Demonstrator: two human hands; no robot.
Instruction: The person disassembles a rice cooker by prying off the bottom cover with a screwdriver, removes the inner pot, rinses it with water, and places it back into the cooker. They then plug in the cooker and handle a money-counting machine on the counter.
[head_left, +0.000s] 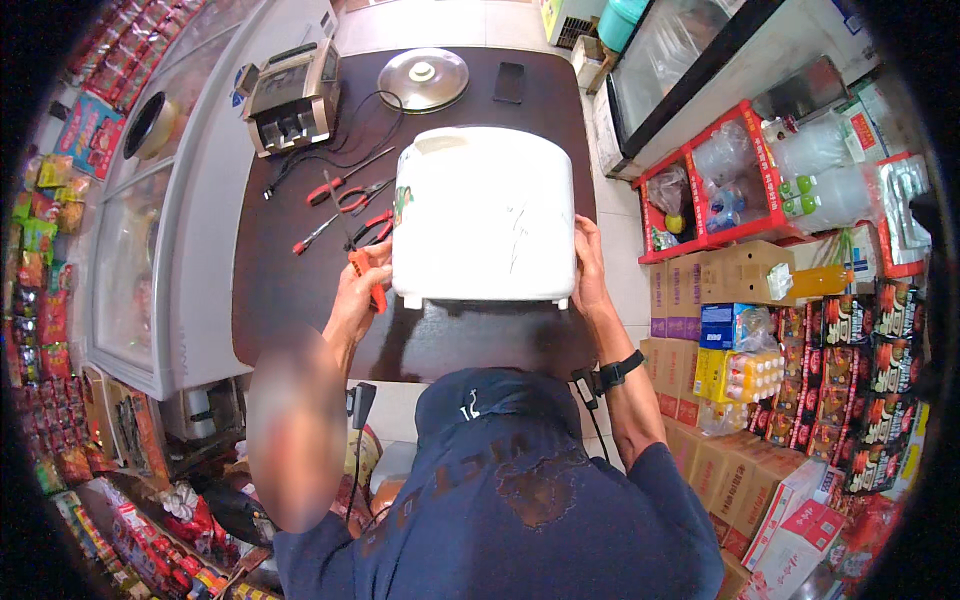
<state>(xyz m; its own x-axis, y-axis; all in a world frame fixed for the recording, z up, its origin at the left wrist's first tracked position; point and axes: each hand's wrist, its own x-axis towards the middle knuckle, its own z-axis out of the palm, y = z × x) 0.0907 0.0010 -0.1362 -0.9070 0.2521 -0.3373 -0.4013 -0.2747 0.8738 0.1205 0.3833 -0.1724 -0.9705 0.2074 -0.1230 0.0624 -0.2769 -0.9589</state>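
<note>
A white, rounded appliance [485, 215], which looks like a rice cooker body, is on the dark table with its small feet toward me. My left hand [352, 300] is closed around the orange handle of a screwdriver [366, 278], close to the appliance's left side. The long thin shaft points up and away to the left. On the opposite side, my right hand [590, 268] grips the appliance's right wall, its fingers partly hidden behind it. Red-handled pliers [372, 230], a second pair of pliers [352, 198] and a red-ended screwdriver [312, 238] lie left of the appliance.
A metal lid [423, 80] and a black phone-like slab [509, 83] rest at the table's far end. A banknote counter [292, 100] with a black cable stands far left. Stacked cartons [672, 375] and a red shelf [735, 180] line the right; a glass-topped freezer [140, 250] is left.
</note>
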